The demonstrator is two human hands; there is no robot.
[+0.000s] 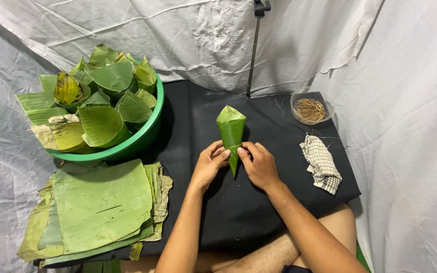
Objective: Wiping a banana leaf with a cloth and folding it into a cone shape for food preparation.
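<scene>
A green banana-leaf cone (pixel 231 132) stands point-down over the black cloth (pixel 238 207) in the middle of the view, its wide mouth facing away from me. My left hand (pixel 209 163) pinches the cone's lower left side. My right hand (pixel 260 164) grips the lower right side near the tip. Both hands hold the same cone.
A green basin (pixel 142 139) filled with several finished leaf cones sits at the left. A stack of flat banana leaves (pixel 99 207) lies in front of it. At the right are a clear bowl of thin sticks (pixel 310 108) and a checked rag (pixel 322 164). A tripod pole (pixel 254 50) rises behind.
</scene>
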